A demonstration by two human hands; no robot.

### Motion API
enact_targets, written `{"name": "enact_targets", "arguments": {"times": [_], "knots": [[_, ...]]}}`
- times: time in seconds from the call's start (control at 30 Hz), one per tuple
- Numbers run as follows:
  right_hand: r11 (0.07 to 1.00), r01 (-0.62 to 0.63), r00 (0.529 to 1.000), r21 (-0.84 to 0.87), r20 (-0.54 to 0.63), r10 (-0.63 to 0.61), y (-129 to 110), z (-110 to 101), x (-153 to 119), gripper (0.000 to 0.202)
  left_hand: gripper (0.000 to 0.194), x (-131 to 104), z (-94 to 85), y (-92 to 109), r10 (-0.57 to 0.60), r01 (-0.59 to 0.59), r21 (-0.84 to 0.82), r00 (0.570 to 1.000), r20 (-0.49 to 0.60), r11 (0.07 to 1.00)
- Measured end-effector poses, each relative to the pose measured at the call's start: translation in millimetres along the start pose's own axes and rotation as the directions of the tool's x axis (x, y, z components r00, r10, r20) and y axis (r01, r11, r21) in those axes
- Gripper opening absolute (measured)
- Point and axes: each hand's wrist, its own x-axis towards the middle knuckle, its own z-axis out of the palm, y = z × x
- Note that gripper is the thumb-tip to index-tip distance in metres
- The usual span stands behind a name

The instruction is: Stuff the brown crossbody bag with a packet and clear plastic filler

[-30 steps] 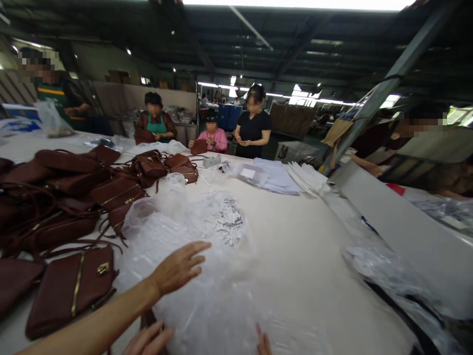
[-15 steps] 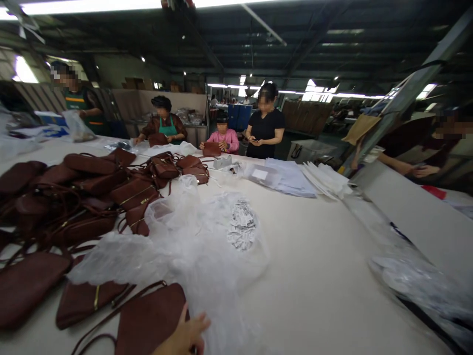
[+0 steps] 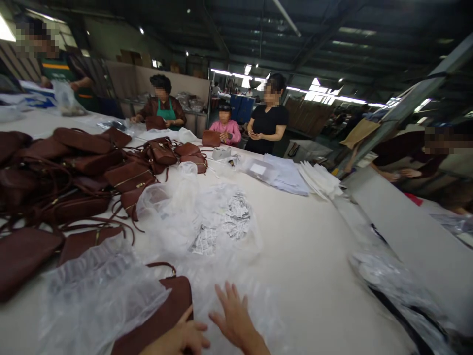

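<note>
At the bottom edge, my left hand grips the right edge of a brown leather bag that lies flat on the white table. A crumpled clear plastic sheet covers the bag's left part. Just to the right, my right hand hovers with fingers spread over more clear plastic and holds nothing. Beyond the hands lies a clear plastic bag with a scatter of small white sachets inside it.
A heap of brown bags with straps fills the table's left side. Stacks of white sheets lie at the far middle. A long white board and crumpled plastic line the right side. Several people stand around the far end.
The brown bag has come closer under my left hand. A clear plastic sheet now lies over its left part. My right hand has come into view, fingers spread. More sachets show in the plastic bag.
</note>
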Motion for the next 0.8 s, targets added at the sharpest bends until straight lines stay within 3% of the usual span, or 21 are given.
{"name": "enact_targets", "arguments": {"times": [0.1, 0.17, 0.23, 0.33, 0.37, 0.43, 0.5, 0.57, 0.63, 0.73, 0.8], "knots": [[0.999, 0.025, 0.993, -0.037, 0.115, -0.021, 25.2, 58.7, -21.2, 0.076, 0.011, -5.1, -25.1, 22.9, 0.051, -0.046, 0.04, 0.99, -0.135, 0.998], [0.999, 0.028, 0.982, -0.027, 0.187, -0.022, 42.9, 75.6, -34.1, 0.07, 0.006, -3.8, -40.5, 36.7, 0.119, -0.108, 0.056, 0.954, -0.275, 0.993], [0.999, 0.032, 0.987, 0.043, 0.155, -0.038, 51.1, 65.6, -36.1, 0.049, 0.008, 0.1, -49.5, 49.0, 0.157, -0.137, 0.079, 0.916, -0.369, 0.987], [0.951, 0.153, 0.984, 0.27, -0.127, -0.122, 33.3, 14.4, -23.5, 0.024, 0.013, 8.1, -50.9, 65.2, 0.191, -0.154, 0.116, 0.862, -0.47, 0.981], [0.907, 0.212, 0.969, 0.364, -0.197, -0.148, 19.7, -5.6, -18.5, 0.025, 0.015, 10.8, -49.9, 70.0, 0.204, -0.163, 0.126, 0.838, -0.506, 0.979], [0.821, 0.198, 0.976, 0.535, -0.185, -0.115, -14.1, -39.4, -10.6, 0.034, 0.019, 16.1, -48.8, 78.0, 0.225, -0.178, 0.138, 0.78, -0.583, 0.974], [0.799, 0.21, 0.97, 0.564, -0.221, -0.098, -48.4, -57.9, -5.9, 0.059, 0.02, 20.8, -49.3, 82.8, 0.234, -0.185, 0.144, 0.72, -0.653, 0.972], [0.83, 0.223, 0.961, 0.511, -0.257, -0.099, -74.9, -59.6, -2.3, 0.092, 0.022, 24.5, -50.0, 83.1, 0.23, -0.183, 0.143, 0.667, -0.709, 0.973], [0.876, 0.24, 0.939, 0.418, -0.33, -0.1, -89.8, -49.9, 2.0, 0.103, 0.023, 26.6, -49.3, 78.5, 0.212, -0.174, 0.131, 0.627, -0.749, 0.976], [0.902, 0.308, 0.883, 0.301, -0.443, -0.154, -93.5, -32.4, 9.6, 0.08, 0.026, 25.6, -46.6, 66.3, 0.178, -0.158, 0.103, 0.607, -0.775, 0.982], [0.898, 0.366, 0.865, 0.244, -0.445, -0.232, -88.8, -27.4, 13.0, 0.06, 0.027, 21.9, -46.9, 58.7, 0.149, -0.147, 0.076, 0.593, -0.791, 0.986]]}}
